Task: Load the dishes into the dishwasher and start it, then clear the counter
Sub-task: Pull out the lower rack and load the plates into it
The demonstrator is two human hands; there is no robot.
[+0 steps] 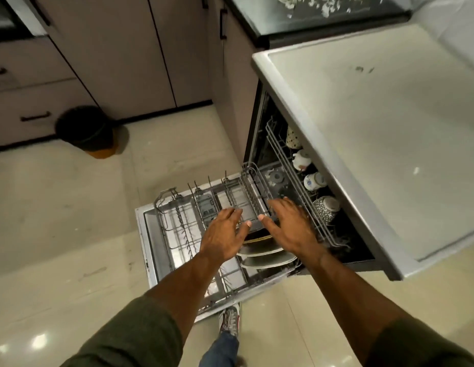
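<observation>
Both hands, left [225,231] and right [291,223], are spread, nothing held; the fragile, slippery plates [262,251] are best gripped by their rims.

The person wore a dark olive-green long-sleeved top, both sleeves pushed up to mid-forearm. Both hands were bare. Blue denim trousers and one grey laced sneaker [229,319] with red trim were visible.

Grey racks [177,221], white plates [267,260], a black-and-white patterned cup [326,207], a blue-on-white cup [314,180].
</observation>
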